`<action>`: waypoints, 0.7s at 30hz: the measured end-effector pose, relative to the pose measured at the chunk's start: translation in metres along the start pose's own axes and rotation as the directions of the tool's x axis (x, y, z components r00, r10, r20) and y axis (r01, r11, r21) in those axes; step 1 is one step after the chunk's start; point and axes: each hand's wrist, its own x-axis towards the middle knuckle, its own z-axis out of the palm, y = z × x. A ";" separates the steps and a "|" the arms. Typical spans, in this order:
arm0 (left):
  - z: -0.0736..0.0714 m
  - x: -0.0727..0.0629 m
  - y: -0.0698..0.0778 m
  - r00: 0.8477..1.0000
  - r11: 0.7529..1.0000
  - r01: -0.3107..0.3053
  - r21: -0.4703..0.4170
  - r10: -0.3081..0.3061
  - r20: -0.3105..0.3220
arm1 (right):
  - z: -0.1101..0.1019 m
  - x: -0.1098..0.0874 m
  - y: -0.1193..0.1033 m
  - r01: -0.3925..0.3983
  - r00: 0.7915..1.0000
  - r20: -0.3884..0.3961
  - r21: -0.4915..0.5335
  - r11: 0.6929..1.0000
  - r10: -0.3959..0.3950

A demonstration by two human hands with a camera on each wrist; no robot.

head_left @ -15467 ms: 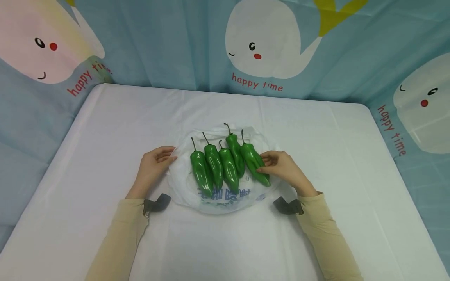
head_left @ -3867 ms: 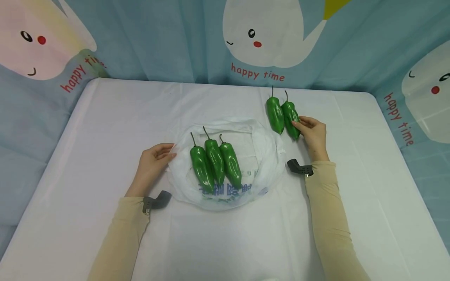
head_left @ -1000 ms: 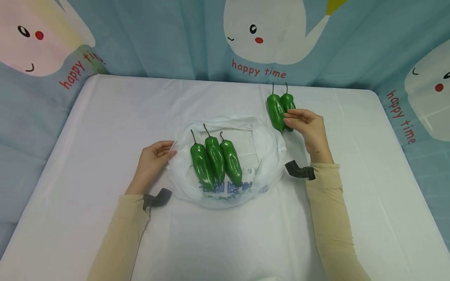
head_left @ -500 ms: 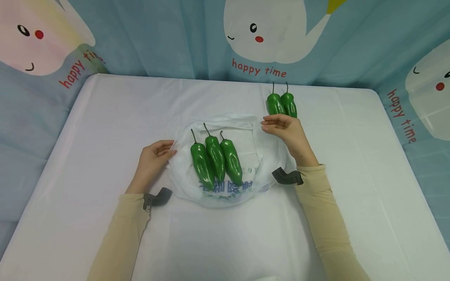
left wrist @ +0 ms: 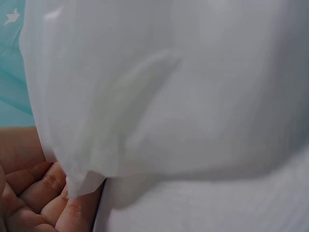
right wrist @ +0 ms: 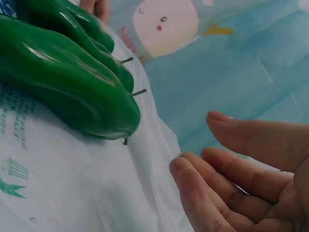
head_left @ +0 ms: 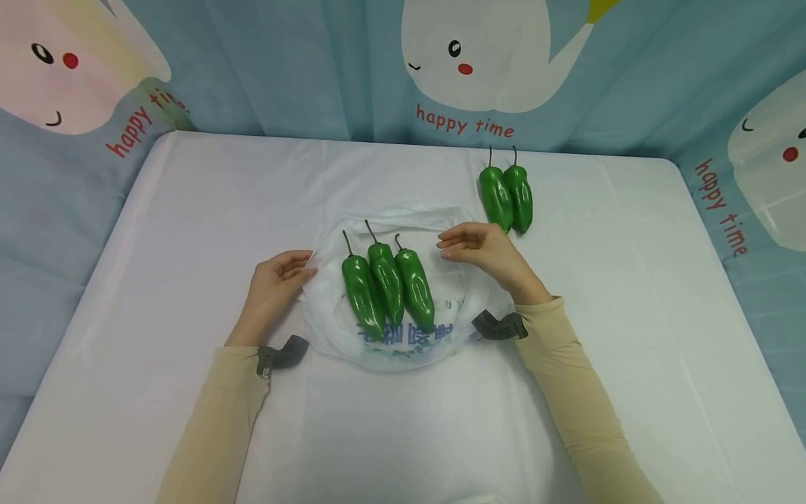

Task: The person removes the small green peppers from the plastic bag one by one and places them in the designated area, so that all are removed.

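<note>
Green loose peppers (head_left: 496,197); head view only

A table (head_left: 636,364), covered in white cloth (head_left: 208,203) with faint creases, spreads out on every side of the bag (head_left: 324,301); its far edge runs nearly straight beyond the bag, the corners rounded. The bag, thin and white, lies directly on the cloth, its rim rucked up all round. Beyond the bag and to its right, a pepper (head_left: 495,194) and a second pepper (head_left: 519,199) lie side by side on the cloth, both green, stems pointing away from the bag and reaching the table's far edge in view.
</note>
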 end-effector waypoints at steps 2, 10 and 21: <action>0.000 0.000 0.000 1.000 1.000 0.004 0.001 -0.004 -0.001 | 0.003 0.001 0.001 -0.007 1.000 0.023 -0.004 1.000 0.007; 0.000 0.001 0.000 1.000 1.000 0.000 0.003 0.000 0.002 | 0.013 0.003 0.006 -0.036 0.997 0.068 -0.024 0.999 0.038; 0.000 0.001 -0.001 1.000 1.000 0.006 -0.004 -0.006 0.003 | 0.025 0.006 0.013 -0.051 0.992 0.115 -0.061 0.997 0.058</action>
